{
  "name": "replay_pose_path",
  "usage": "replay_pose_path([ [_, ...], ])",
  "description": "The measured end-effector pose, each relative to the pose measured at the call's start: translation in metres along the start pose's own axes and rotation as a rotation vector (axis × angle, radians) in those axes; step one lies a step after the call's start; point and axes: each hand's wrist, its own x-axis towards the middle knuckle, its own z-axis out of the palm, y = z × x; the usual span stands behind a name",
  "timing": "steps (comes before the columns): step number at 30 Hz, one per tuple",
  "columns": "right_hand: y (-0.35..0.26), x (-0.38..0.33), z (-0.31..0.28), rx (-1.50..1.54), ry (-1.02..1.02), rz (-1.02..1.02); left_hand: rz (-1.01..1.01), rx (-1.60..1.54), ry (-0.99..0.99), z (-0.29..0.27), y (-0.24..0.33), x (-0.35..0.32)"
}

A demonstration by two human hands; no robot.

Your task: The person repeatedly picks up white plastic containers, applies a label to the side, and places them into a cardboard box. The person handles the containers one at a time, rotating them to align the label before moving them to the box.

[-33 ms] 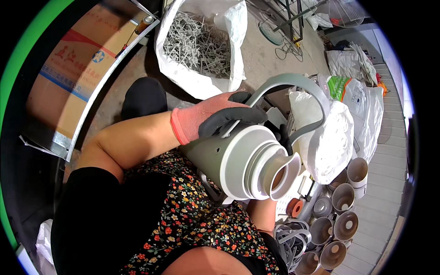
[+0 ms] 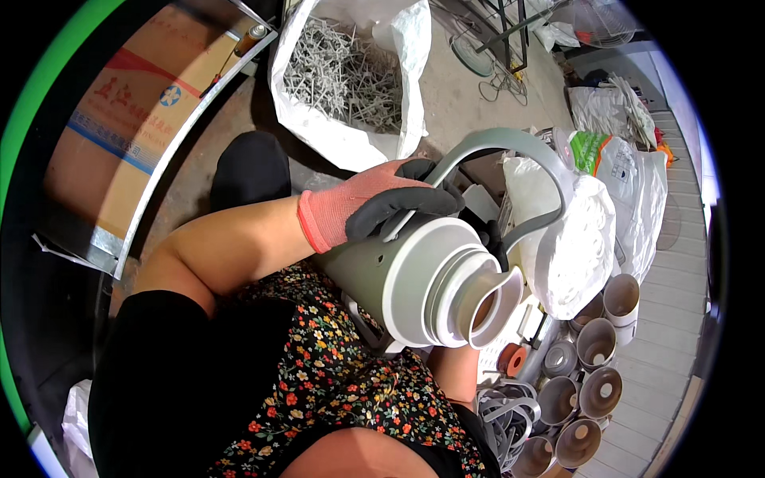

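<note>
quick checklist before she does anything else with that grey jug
1. Left hand gripping the jug: ok, gloved fingers wrap its top.
2. Handle seated on jug: cannot tell, the joints are hidden.
3. Right hand position: cannot tell, hidden behind the jug.
4. Spout unblocked: ok, the opening looks empty.
5. Sack of metal parts away from the jug: ok.

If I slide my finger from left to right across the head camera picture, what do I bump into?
Cardboard box → left hand in its pink and black glove → grey jug → white bag → grey cups.
</note>
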Motion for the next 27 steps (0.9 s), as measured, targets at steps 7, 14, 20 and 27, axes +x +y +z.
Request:
replay_pose_path([
  [7, 0.007, -0.001, -0.002, 0.017, 0.022, 0.030, 0.240, 0.235, -0.069, -0.031, -0.039, -0.004],
  [14, 0.006, -0.004, -0.006, 0.037, 0.060, 0.018, 0.338, 0.550, 0.046, -0.039, -0.041, 0.004],
  [20, -0.003, 0.004, 0.002, 0.080, 0.084, 0.030, 0.122, 0.099, 0.173, -0.002, 0.010, 0.006],
  [27, 0.000, -0.028, 0.018, -0.613, -0.094, -0.549, 0.206, 0.364, 0.137, 0.019, 0.039, -0.016],
])
